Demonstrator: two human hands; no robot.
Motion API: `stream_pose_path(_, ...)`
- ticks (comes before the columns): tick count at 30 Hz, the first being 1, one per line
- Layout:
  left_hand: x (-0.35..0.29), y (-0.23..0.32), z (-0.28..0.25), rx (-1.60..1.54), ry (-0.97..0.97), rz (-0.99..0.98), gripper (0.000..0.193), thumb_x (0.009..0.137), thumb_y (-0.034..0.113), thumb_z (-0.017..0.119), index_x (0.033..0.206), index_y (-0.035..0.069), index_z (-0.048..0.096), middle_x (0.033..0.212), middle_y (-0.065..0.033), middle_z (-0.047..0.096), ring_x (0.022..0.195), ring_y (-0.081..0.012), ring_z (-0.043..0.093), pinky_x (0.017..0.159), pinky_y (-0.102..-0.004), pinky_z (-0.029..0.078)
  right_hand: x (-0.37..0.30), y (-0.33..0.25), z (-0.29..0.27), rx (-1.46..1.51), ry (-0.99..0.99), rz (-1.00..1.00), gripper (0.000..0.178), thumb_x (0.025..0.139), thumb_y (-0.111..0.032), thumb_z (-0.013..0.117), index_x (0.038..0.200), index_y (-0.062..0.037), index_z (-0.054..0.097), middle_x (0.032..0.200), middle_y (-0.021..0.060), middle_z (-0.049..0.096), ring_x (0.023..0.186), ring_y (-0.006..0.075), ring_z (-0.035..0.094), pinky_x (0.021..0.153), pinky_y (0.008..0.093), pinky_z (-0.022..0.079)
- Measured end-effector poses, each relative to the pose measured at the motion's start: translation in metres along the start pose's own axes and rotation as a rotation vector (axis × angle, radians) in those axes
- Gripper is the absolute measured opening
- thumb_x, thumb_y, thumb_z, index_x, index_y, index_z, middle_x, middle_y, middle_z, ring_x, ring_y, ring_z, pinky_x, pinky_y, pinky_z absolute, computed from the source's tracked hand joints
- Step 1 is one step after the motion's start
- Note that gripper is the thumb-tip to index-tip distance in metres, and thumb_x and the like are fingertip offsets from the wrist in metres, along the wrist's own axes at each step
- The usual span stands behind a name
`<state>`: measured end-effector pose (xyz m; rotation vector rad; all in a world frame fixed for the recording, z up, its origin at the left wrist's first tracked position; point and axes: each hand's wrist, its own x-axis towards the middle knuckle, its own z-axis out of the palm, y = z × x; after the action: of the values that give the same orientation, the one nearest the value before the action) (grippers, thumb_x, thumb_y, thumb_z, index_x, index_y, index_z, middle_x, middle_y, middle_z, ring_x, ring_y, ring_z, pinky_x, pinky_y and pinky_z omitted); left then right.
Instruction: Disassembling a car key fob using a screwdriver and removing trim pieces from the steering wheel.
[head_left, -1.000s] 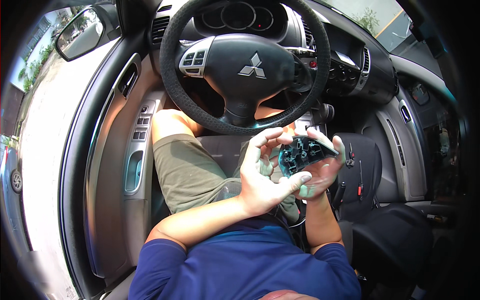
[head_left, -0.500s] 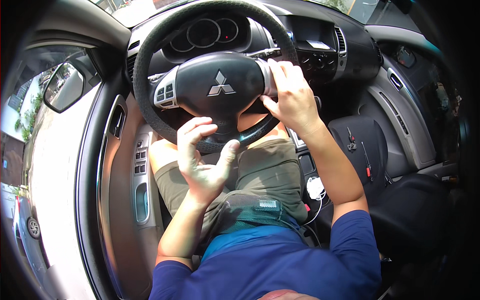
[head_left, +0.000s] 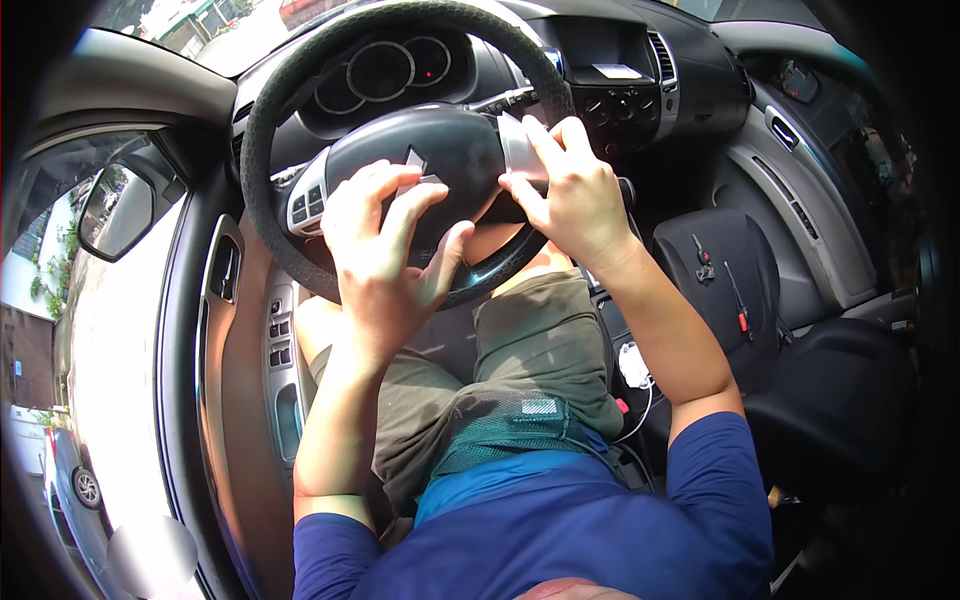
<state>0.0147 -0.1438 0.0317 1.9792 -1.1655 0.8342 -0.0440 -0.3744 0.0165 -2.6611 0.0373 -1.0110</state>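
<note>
In front of me is a black steering wheel [head_left: 258, 150] with a dark centre pad [head_left: 460, 145]. My right hand [head_left: 587, 205] is closed at the wheel's right spoke, thumb and fingers pinching a plain silver trim piece [head_left: 519, 150]. Whether that trim has come loose from the spoke I cannot tell. My left hand [head_left: 380, 255] hovers before the lower left of the pad, fingers curved and spread, with nothing in it. It partly covers the pad's silver emblem. A silver panel with dark buttons [head_left: 307, 206] sits on the left spoke.
On the black passenger seat to the right lie a red-handled screwdriver [head_left: 741, 310] and a small dark item like a key bunch [head_left: 704, 258]. A white coiled cable [head_left: 633, 367] rests by the console. The door panel [head_left: 240, 400] borders my left side.
My left hand has risen from the wheel's lower rim toward the centre pad. My right hand stays at the right spoke trim. The whole view has shifted slightly.
</note>
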Motion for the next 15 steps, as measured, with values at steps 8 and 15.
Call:
stream_pose_path(8, 0.036, -0.007, 0.032, 0.206, -0.255, 0.105, 0.058, 0.080, 0.030, 0.087, 0.131, 0.011, 0.067, 0.139, -0.0123, 0.061, 0.135, -0.0331, 0.055, 0.121, -0.0587, 0.029, 0.006, 0.006, -0.004, 0.054, -0.010, 0.001, 0.055, 0.084, -0.025, 0.084, 0.130, -0.0017, 0.064, 0.114, 0.0180, 0.062, 0.083, 0.0391, 0.074, 0.073, 0.0436, 0.063)
stream_pose_path(15, 0.039, -0.015, 0.065, 0.211, -0.319, 0.161, 0.071, 0.081, 0.032, 0.086, 0.143, 0.011, 0.058, 0.148, -0.0124, 0.057, 0.147, -0.0322, 0.047, 0.123, -0.0610, 0.026, 0.013, 0.012, -0.004, 0.135, -0.006, -0.014, 0.055, 0.081, -0.026, 0.087, 0.127, -0.0028, 0.067, 0.110, 0.0144, 0.064, 0.090, 0.0359, 0.071, 0.078, 0.0421, 0.060)
